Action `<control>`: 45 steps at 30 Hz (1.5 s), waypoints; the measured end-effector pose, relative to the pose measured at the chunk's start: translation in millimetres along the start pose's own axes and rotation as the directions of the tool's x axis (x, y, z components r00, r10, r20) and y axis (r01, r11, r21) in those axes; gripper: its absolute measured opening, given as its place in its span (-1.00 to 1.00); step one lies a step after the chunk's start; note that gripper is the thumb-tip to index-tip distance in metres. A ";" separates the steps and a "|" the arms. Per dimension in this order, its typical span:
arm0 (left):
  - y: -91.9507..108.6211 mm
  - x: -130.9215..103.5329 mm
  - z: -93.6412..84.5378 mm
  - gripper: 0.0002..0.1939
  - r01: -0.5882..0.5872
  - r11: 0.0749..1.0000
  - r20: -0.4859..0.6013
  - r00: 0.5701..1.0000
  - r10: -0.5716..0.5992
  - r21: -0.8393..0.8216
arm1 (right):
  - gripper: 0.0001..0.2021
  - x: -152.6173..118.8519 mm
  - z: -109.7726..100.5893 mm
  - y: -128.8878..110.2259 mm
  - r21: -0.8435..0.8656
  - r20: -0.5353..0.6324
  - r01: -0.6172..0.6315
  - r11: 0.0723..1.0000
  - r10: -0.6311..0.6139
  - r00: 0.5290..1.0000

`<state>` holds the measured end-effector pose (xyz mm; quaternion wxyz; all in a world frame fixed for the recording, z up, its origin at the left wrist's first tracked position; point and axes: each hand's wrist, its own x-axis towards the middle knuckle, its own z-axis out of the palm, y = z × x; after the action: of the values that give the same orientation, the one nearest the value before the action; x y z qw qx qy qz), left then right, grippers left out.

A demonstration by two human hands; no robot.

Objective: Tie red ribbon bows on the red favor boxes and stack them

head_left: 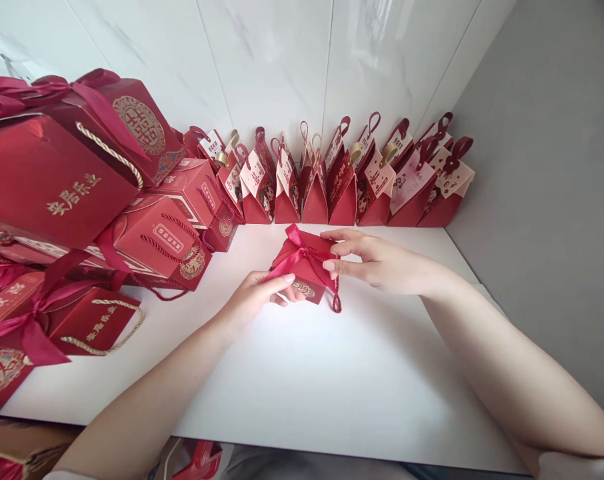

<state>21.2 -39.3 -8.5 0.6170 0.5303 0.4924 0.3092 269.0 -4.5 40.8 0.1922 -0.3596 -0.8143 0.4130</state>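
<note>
A small red gift box (309, 291) with a gold emblem on its front rests on the white tabletop, tied on top with a red ribbon bow (305, 252). My left hand (262, 291) grips its front left corner, thumb on top beside a ribbon tail and fingers curled by the front face. At the right side is my right hand (369, 259), its thumb and fingers closed around the ribbon's right part; the exact contact is partly hidden. A twisted red cord (337, 300) hangs from the box's right side, below the right thumb.
Larger red gift boxes (57, 180) with ribbons and rope handles are stacked at the left. A row of small red triangular boxes (342, 200) with looped tags lines the tiled wall (272, 60). A grey panel (547, 167) bounds the right. Below the table's front edge sits an open cardboard box (37, 443).
</note>
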 end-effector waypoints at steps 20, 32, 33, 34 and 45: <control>7.3 0.1 -20.9 -0.49 -0.151 0.939 -0.269 0.933 0.239 0.310 | -0.58 7.0 -1.5 3.2 0.164 0.132 -0.059 0.985 0.037 0.991; 2.1 9.9 -26.1 -0.51 0.028 0.989 -0.226 0.974 0.006 0.148 | -0.65 10.8 2.2 13.5 0.312 0.248 -0.041 0.949 -0.040 0.968; 2.9 9.5 -25.7 -0.51 0.028 0.991 -0.200 0.980 -0.001 0.133 | -0.63 11.3 2.8 14.8 0.315 0.250 -0.045 0.948 -0.037 0.968; 3.9 9.0 -25.2 -0.52 0.027 0.993 -0.182 0.983 -0.006 0.112 | -0.61 11.7 3.3 15.8 0.318 0.252 -0.048 0.947 -0.035 0.967; 21.0 -4.1 -29.6 -0.56 0.166 0.957 0.046 0.982 -0.182 0.239 | -0.63 13.5 2.6 23.6 0.357 0.315 -0.059 0.932 -0.060 0.947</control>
<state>-4.9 -27.5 14.2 0.5912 0.5640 0.5492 0.1753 268.5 13.6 20.4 0.1202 -0.2459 -0.7446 0.6088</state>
